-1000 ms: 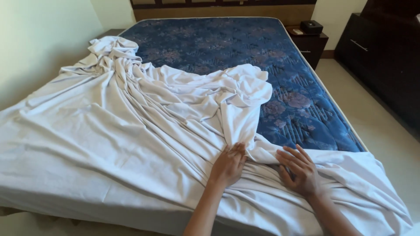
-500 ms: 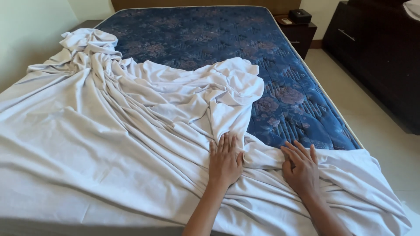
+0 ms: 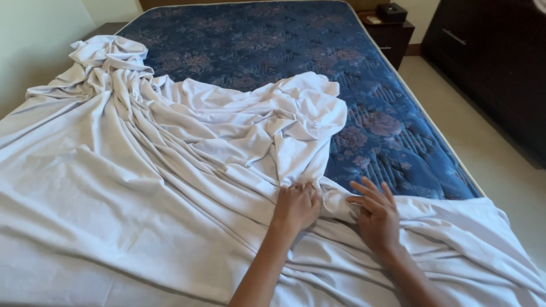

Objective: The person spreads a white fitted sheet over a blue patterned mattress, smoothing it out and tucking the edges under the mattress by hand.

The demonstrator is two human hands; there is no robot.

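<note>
A: From the head camera, where do we have our hands?

B: Both near the mattress's (image 3: 296, 51) foot edge, on the white sheet (image 3: 170, 170). Our left hand (image 3: 297, 206) is closed, fingers pinching a bunched fold of the sheet. Our right hand (image 3: 376, 216) lies open just beside it, fingers spread flat on the cloth.

A: And the sheet itself?

B: Rumpled, covering the mattress's left side and foot edge; the blue patterned top shows bare toward the head edge and right side.

A: Anything past the bed?

B: A dark nightstand (image 3: 392, 34) by the far right corner, with a small dark box (image 3: 392, 11) on it, possibly a phone. A dark dresser (image 3: 495, 68) stands along the right.
</note>
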